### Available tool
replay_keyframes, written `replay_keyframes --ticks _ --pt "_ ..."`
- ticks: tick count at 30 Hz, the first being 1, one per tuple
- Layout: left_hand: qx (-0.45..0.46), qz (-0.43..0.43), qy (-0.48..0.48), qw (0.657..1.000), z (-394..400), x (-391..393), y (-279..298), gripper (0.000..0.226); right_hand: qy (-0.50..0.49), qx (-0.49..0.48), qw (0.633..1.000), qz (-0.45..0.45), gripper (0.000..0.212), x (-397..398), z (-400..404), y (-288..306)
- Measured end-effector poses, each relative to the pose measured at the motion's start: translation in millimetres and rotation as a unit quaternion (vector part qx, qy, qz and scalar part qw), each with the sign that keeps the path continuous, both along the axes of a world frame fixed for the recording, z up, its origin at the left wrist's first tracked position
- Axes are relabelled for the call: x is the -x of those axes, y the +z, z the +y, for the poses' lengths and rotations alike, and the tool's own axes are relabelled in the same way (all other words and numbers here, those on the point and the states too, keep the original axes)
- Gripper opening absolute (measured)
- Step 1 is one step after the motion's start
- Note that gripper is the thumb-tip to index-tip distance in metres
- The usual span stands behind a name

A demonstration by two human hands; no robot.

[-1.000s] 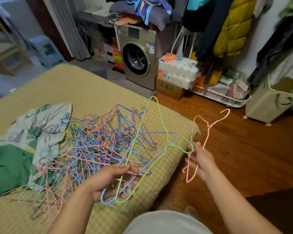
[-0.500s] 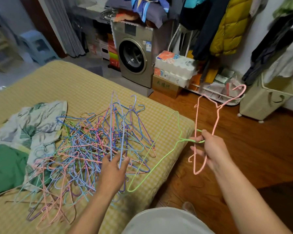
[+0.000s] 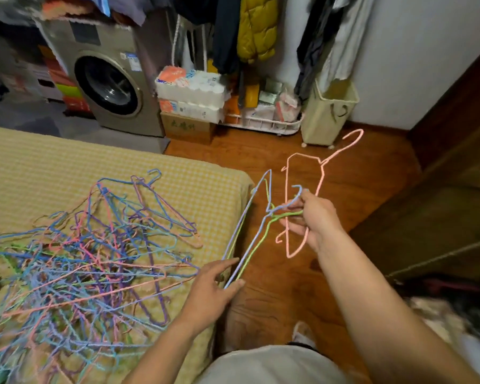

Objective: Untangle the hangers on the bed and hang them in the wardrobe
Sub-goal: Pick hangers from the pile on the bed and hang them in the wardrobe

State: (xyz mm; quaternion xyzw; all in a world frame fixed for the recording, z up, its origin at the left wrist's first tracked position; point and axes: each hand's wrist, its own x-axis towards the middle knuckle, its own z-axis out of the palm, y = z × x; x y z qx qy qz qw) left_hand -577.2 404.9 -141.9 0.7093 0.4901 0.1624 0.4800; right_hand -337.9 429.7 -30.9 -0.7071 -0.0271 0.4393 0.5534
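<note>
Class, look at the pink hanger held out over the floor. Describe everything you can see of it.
The pink hanger is a thin wire frame, seemingly with a coloured coating, with a curved hook at the top right and small notches on its shoulders. It is free of the pile, held roughly on end over the wooden floor. The right hand grips its lower bar, together with the hooks of a blue hanger and a green hanger.

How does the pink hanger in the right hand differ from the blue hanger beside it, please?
The pink hanger hangs over the floor, its hook pointing up and away to the right; the blue hanger slants down towards the bed edge. Only the right hand holds the pink hanger, while the blue hanger's lower end also touches the left hand. A green hanger lies along the blue one; the pink one stands apart. Both are thin coated wire.
</note>
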Motion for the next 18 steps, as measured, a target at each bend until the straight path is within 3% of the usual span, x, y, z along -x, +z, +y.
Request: replay_keyframes --ticks 4,7,10,14,18 --pt "0.056 -0.001 -0.035 0.998 2 -31 7 0.030 -0.019 0.009 1.000 0.007 0.050 -36 -45 6" --pt "0.087 -0.013 -0.086 0.992 -4 -59 11 0.007 -0.033 0.021 0.999 -0.008 0.053 -62 -86 5" --pt "0.160 -0.022 -0.145 0.976 -18 -89 9 0.052 -0.053 0.045 0.998 -0.011 0.042 -84 -145 -1" --pt "0.256 0.026 -0.168 0.952 -59 -136 12 0.049 -0.077 0.084 0.993 -0.019 0.027 -103 -244 -17" --pt "0.356 0.041 -0.251 0.899 -134 -195 28 0.035 -0.140 0.087 0.986 -0.016 0.038 -113 -356 -25"
